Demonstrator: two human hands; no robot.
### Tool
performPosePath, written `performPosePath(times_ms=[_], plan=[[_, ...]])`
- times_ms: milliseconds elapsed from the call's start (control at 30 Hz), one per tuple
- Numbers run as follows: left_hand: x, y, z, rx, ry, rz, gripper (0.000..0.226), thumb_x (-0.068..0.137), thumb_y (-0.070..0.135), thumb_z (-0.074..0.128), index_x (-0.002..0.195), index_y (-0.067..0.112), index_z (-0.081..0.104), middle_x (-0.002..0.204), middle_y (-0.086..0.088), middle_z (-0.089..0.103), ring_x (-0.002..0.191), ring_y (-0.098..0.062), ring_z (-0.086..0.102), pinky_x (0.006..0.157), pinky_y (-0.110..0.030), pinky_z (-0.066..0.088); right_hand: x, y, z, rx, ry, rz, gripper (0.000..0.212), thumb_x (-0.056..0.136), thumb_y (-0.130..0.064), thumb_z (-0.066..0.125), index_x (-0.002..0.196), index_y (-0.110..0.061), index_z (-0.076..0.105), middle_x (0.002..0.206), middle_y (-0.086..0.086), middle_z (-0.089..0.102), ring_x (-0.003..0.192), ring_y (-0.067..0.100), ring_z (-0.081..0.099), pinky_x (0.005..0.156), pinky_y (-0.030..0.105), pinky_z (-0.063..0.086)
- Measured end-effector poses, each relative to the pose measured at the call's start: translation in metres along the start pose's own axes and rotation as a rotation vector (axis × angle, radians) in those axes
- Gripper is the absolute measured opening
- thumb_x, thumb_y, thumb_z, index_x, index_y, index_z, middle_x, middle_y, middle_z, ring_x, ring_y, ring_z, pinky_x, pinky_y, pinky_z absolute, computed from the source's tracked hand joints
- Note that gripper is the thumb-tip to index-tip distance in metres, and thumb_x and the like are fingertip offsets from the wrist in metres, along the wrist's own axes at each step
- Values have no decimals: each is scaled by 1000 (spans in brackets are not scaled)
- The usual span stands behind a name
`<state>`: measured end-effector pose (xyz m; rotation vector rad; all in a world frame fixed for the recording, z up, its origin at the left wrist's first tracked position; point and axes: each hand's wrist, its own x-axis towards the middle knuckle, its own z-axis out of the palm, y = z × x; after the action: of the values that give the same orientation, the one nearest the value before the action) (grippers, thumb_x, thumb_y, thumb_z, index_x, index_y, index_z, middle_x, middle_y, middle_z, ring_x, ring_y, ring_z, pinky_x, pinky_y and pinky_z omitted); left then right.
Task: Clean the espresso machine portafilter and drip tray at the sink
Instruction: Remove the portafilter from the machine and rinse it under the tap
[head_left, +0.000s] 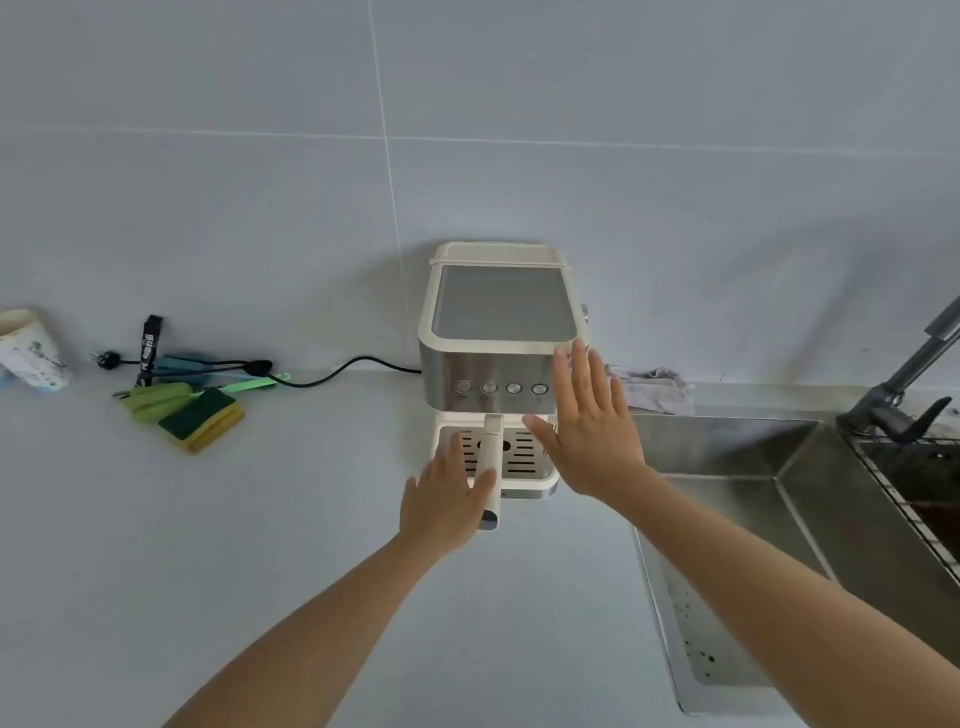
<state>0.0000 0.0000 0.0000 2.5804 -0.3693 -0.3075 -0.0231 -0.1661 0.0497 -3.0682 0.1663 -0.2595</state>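
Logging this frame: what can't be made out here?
Head view:
- Portafilter basket: hidden under the espresso machine front.
- Drip tray: partly covered by the left hand and right hand.
- Button icons: too small.
- Sink and faucet: cut off by the right edge.
- Cup: cut off by the left edge.

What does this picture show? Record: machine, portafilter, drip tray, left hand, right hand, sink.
machine: espresso machine on counter
portafilter: mounted, handle toward the person
drip tray: in place below it
left hand: open, beside the handle
right hand: open, fingers spread, at machine's right side
sink: right of machine
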Motion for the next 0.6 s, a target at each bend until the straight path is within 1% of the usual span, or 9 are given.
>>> performPosePath(times_ms=[67,167,267,333,400,433,467,533,600], plan=[[8,6,0,-271,-105,-124,68,92,40,40,147,21,6,144,-3,36,123,-28,44,97,-39,40,9,-4,-3,24,37,-5,70,84,-62,-2,127,-20,-37,148,5,-33,141,25,-23,114,38,-12],[22,15,0,-558,-201,-292,71,86,31,56,144,19,17,134,-2,45,117,-25,48,86,-31,41,24,-7,-7,17,54,-11,69,93,-56,12,128,-22,-36,153,8,-27,141,24,-24,114,39,-12],[28,20,3,-639,-242,-325,57,82,20,63,132,15,38,118,-5,54,104,-23,54,84,-31,43,39,-6,-12,-28,56,-33,69,93,-56,13,138,-23,-29,154,9,-24,141,26,-22,114,41,-11],[32,22,8,-761,-275,-351,49,81,11,63,126,13,44,102,-5,54,88,-22,54,82,-37,51,49,-4,-14,-58,45,-49,68,94,-55,13,144,-23,-19,155,10,-19,142,27,-20,114,42,-10],[34,24,10,-878,-287,-409,47,82,6,61,125,10,42,96,-8,54,75,-20,56,65,-33,57,54,-3,-12,-69,26,-70,66,95,-53,14,147,-22,-13,157,9,-13,143,27,-17,114,42,-10],[35,25,11,-886,-290,-430,46,82,6,61,124,10,41,94,-9,55,68,-19,57,52,-27,54,55,-3,-10,-57,34,-75,65,95,-52,15,148,-21,-8,158,8,-7,144,27,-13,115,42,-9],[36,25,12,-880,-294,-445,45,82,6,60,123,11,41,88,-10,57,62,-19,58,45,-24,49,55,-3,-9,-40,58,-81,64,96,-50,18,149,-20,-2,157,8,1,145,27,-7,116,42,-6],[38,24,15,-869,-285,-451,43,81,7,61,120,13,43,71,-8,56,50,-19,55,48,-24,45,56,-4,-6,-25,129,-92,61,96,-48,24,147,-16,15,153,10,19,142,30,10,115,43,1],[40,22,18,-853,-263,-439,40,80,6,63,116,13,46,64,-7,53,45,-18,52,50,-25,45,55,-5,-4,-30,181,-96,57,96,-46,29,143,-13,26,146,12,30,136,31,21,114,43,6]])
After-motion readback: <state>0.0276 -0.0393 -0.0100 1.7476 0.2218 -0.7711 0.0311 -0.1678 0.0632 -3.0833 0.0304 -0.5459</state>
